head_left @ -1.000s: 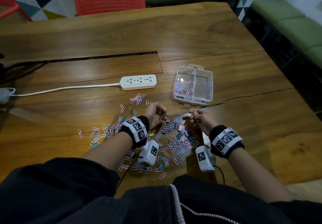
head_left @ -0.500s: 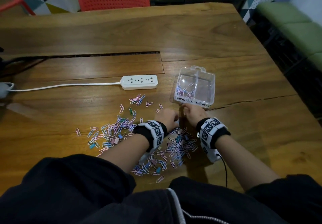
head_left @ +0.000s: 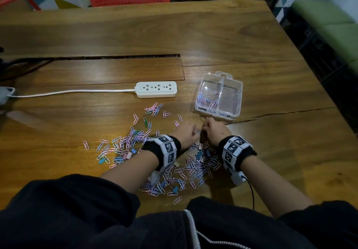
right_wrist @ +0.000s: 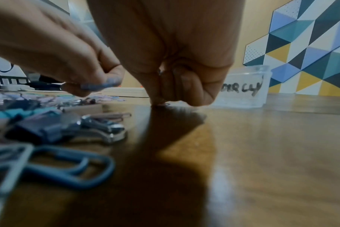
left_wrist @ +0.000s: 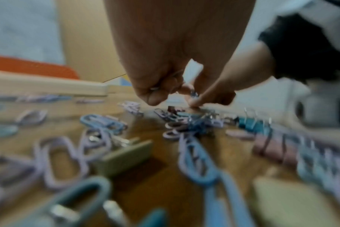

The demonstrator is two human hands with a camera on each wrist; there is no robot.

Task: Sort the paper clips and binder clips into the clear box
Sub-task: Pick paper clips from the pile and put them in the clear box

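Both hands low over the heap of paper clips (head_left: 124, 144) on the desk (head_left: 213, 35), near the clear box (head_left: 219, 95); left hand (head_left: 187, 136) fingers curled, pinching a bluish clip; right hand (head_left: 215, 132) fingers bunched, pinching a clip off the wood (barely visible); clips look light, thin, slippery, best nipped by an edge; binder clips (head_left: 199, 154) bulkier, take by the body.

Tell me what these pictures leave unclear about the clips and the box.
- Head view: what the left hand and right hand grip is hidden by the fingers.
- Left wrist view: motion blur smears the near clips.
- Right wrist view: the right hand covers part of the clear box label.
- Head view: the box's clips are too small to count.
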